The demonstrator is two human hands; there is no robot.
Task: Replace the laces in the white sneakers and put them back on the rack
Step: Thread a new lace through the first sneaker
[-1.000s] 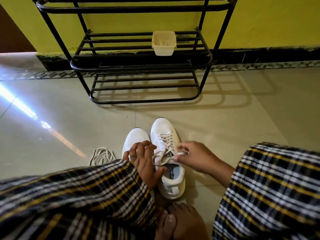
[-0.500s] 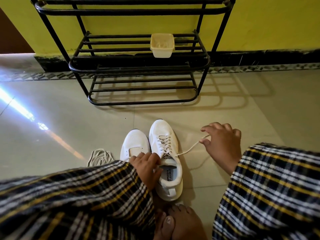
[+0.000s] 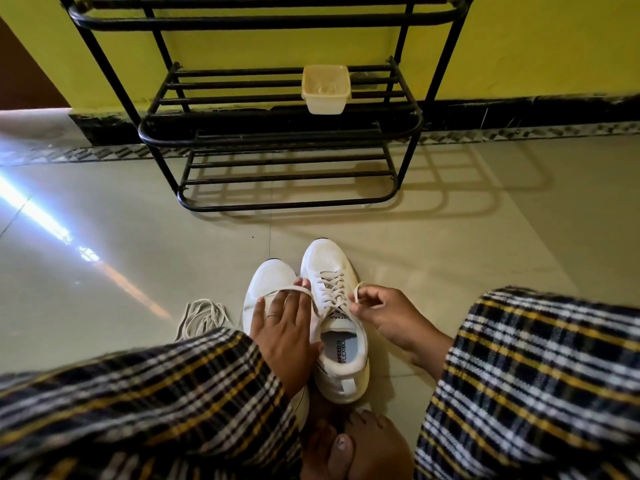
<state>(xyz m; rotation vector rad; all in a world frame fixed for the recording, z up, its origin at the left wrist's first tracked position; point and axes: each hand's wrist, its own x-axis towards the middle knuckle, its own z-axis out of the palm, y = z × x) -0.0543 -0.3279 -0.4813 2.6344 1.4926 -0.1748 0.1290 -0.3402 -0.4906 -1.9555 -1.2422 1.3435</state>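
A person sits on a tiled floor (image 3: 104,258), plaid-trousered knees rising at either side of the right sneaker (image 3: 341,327), bare toes just behind its heel. This laced white sneaker stands toe forward. The left hand (image 3: 282,327) lies flat beside it on the left sneaker (image 3: 266,289), fingers (image 3: 294,299) straight, with a lace end (image 3: 287,290) draped across them. On the laced sneaker's other side, the right hand (image 3: 384,313) pinches the other lace end at the eyelets, fingers curled. A loose bundle of laces (image 3: 202,317) lies on the floor to the left of the sneakers. Open floor stretches ahead of the sneakers' toes to a black metal shoe rack (image 3: 277,133) against a yellow wall. A cream plastic tub (image 3: 325,90) sits on its middle shelf.
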